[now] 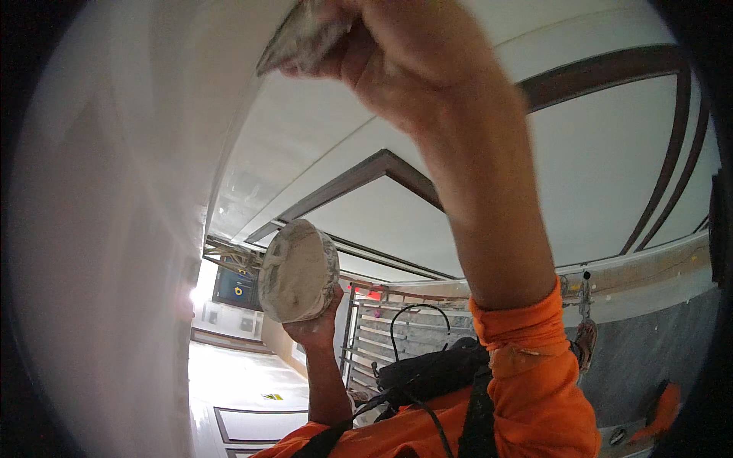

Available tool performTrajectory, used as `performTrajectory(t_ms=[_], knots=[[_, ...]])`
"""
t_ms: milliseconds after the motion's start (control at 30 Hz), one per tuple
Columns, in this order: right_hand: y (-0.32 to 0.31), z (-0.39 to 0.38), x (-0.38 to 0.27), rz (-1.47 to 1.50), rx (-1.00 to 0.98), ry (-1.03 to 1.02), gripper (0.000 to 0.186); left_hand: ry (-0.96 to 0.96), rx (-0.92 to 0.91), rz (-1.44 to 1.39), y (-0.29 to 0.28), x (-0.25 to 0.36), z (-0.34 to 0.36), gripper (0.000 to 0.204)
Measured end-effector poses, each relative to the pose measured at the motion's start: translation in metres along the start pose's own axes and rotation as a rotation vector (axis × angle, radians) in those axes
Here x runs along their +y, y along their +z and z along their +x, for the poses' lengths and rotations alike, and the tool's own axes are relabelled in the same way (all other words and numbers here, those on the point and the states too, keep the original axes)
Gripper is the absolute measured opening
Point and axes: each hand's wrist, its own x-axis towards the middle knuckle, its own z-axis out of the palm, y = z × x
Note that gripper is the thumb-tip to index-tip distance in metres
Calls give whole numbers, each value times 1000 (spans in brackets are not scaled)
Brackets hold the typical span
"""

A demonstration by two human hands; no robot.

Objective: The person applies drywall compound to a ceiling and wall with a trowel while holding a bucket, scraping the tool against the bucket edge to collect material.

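Note:
My left hand [311,327] holds up a round bowl [331,263] from beneath and beside its rim. Pale beige putty or plaster [296,278] fills the bowl, and its rim is smeared with the same stuff. High at the top of the view, my right hand [397,57] grips a grey, putty-smeared flat piece [305,38] with a pointed corner. Its exact kind cannot be made out, and the frame's top edge cuts part of the hand off. The piece is close to the smooth white surface [130,191] on the left; whether they touch cannot be told.
White panels with dark brown moulding [385,164] stretch across the upper right. Below them stand a slatted metal railing [370,328] and a black bag or bundle [435,374]. Bright light enters at the lower left, near a dark blue box-like thing [235,286]. A grey floor [634,359] shows at right.

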Motion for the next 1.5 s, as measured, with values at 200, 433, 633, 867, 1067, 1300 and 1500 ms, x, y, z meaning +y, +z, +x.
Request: performTrajectory(t_ms=[200,433,633,867,1067,1300,1500], knots=[[-91,16,12,89,309,-58,38,76,-101,200,-12,15,-1,55],[44,46,73,187,767,-342,45,457,47,1113,-36,27,-17,60],[171,-23,64,413,723,-308,46,681,231,1308,-67,71,-47,85],[283,-93,55,467,599,-229,38,650,157,1046,-71,101,-46,72],[307,-143,59,598,167,84,46,482,103,395,-54,93,-36,54],[197,-62,49,1829,-287,1223,32,746,268,1611,-69,79,-26,84],[122,12,56,1585,-361,868,17,627,172,1480,-26,34,-31,54]])
